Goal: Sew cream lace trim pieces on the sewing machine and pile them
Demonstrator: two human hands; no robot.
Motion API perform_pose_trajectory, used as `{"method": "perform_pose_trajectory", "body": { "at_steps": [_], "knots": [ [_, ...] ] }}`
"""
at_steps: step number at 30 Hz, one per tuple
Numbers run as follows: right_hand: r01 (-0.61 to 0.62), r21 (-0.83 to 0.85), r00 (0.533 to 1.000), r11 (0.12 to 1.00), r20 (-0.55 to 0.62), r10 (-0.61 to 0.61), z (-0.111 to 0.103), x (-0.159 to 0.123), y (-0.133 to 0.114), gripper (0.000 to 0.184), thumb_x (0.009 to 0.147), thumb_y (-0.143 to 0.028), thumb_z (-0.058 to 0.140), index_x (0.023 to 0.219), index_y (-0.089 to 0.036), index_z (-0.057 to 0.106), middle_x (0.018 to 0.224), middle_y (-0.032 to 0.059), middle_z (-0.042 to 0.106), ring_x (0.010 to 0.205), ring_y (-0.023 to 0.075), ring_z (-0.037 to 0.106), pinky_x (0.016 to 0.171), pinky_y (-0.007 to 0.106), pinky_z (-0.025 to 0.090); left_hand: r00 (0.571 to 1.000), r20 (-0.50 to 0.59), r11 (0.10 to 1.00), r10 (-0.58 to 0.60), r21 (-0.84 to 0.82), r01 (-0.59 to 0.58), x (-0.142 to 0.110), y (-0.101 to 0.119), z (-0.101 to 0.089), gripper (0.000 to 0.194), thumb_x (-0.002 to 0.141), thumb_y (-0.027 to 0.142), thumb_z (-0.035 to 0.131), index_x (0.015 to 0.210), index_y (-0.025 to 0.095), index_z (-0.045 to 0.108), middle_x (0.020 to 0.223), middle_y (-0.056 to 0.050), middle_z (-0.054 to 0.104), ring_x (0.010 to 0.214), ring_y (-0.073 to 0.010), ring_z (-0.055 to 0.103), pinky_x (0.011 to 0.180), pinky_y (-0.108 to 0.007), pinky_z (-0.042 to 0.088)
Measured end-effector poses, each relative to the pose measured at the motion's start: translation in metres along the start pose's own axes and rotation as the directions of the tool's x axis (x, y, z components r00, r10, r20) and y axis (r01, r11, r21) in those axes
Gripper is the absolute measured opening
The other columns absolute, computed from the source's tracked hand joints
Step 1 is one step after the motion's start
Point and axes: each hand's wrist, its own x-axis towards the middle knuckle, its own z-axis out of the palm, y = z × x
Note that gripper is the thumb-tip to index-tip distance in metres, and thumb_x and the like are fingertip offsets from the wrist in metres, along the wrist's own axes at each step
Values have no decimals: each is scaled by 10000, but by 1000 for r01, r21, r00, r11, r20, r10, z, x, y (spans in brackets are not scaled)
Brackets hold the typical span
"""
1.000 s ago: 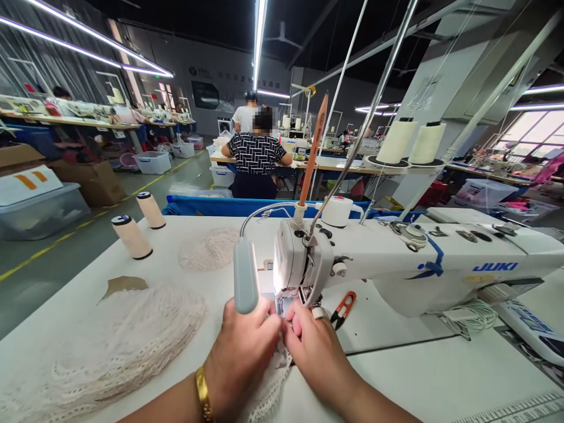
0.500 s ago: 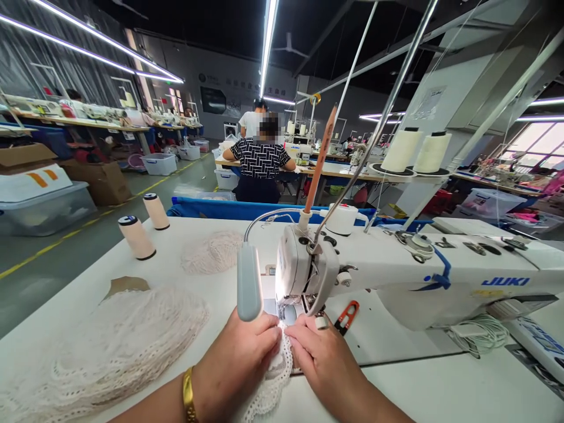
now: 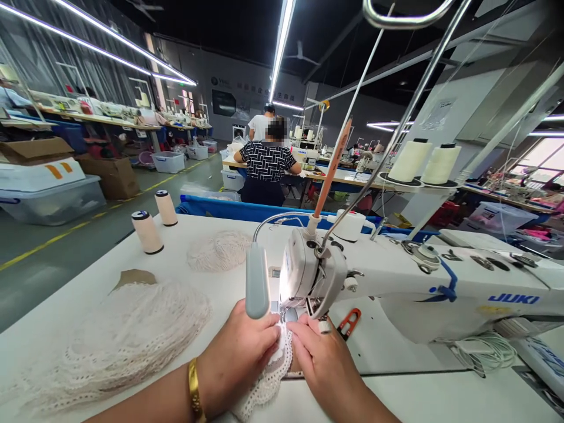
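Observation:
A strip of white lace trim (image 3: 273, 376) with a scalloped, holed edge runs up to the needle area of a white sewing machine (image 3: 304, 270). My left hand (image 3: 242, 346), with a gold bangle at the wrist, pinches the lace on its left side, just in front of the presser foot. From the right, my right hand (image 3: 324, 352) presses closed fingers on the lace edge. Both hands' fingertips lie close together by the needle; the exact grip is partly hidden. A grey lamp (image 3: 257, 282) hangs over the left fingers. Orange-handled thread snips (image 3: 349, 323) lie beyond my right hand.
A large pile of lace (image 3: 136, 335) covers the table's left, with a smaller white heap (image 3: 219, 251) behind. Two thread cones (image 3: 147, 232) stand at the far left edge. A pencil (image 3: 333, 167) sticks up from the machine head. Ahead, a co-worker (image 3: 267, 158) sits facing away.
The view has shifted slightly, so the scene sits a little further right. Both hands stay on the lace at the needle, with hardly any visible movement of their own.

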Motion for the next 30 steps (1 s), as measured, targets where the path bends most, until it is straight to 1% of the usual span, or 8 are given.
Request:
{"method": "perform_pose_trajectory", "body": {
  "at_steps": [3,6,9,13,16,19,25,30],
  "knots": [
    [5,-4,1000,1000,7,-5,3,-2,2,327,1004,-91,451,1068,-237,737,896,77,676,745,235,642,637,314,481,1000,16,1000,-17,7,17,0,0,-3,216,996,67,572,943,220,714,932,-26,769,925,-238,727,972,-426,523],
    [37,8,999,999,-2,-37,5,-3,4,324,988,-89,454,1086,-235,726,942,80,682,704,219,635,591,304,453,998,52,999,-38,26,37,0,2,-5,208,988,68,590,898,221,699,943,-30,767,907,-221,721,897,-363,526],
    [66,23,998,998,-24,-66,6,-3,4,312,978,-83,453,1079,-234,707,936,72,673,712,220,640,592,303,450,997,66,998,-42,54,39,-1,4,-5,201,989,70,597,887,216,688,950,-33,765,897,-216,714,841,-338,512],
    [72,33,997,997,-36,-71,6,-3,4,310,971,-70,452,1074,-238,692,936,64,668,775,229,664,649,309,481,998,48,996,-42,86,38,-2,5,-2,178,989,79,601,914,215,687,937,-34,759,900,-220,707,811,-331,496],
    [79,25,996,997,-30,-79,5,-2,4,311,967,-68,453,1082,-236,688,936,60,673,748,223,654,627,308,464,999,42,996,-32,89,28,-2,5,-1,182,995,81,588,917,215,684,926,-33,752,889,-216,701,801,-330,491],
    [78,19,997,997,-27,-77,4,-2,3,310,970,-70,451,1088,-236,685,930,56,675,743,223,650,623,309,462,998,49,996,-30,83,26,-2,4,-2,200,995,79,575,876,211,669,915,-34,744,883,-213,697,800,-334,489],
    [62,11,998,998,-13,-62,5,-3,4,312,978,-77,453,1098,-237,692,938,64,688,750,228,656,629,315,472,997,72,996,-38,85,32,-1,4,-4,233,999,78,568,820,208,645,911,-33,739,858,-203,692,829,-343,495],
    [53,-20,999,998,8,-53,4,-2,4,334,995,-78,447,1159,-224,699,945,76,713,793,245,679,671,329,498,997,62,994,-36,110,29,2,-1,-4,221,1002,77,568,883,220,688,963,-33,762,917,-216,703,892,-365,508]
  ]
}}
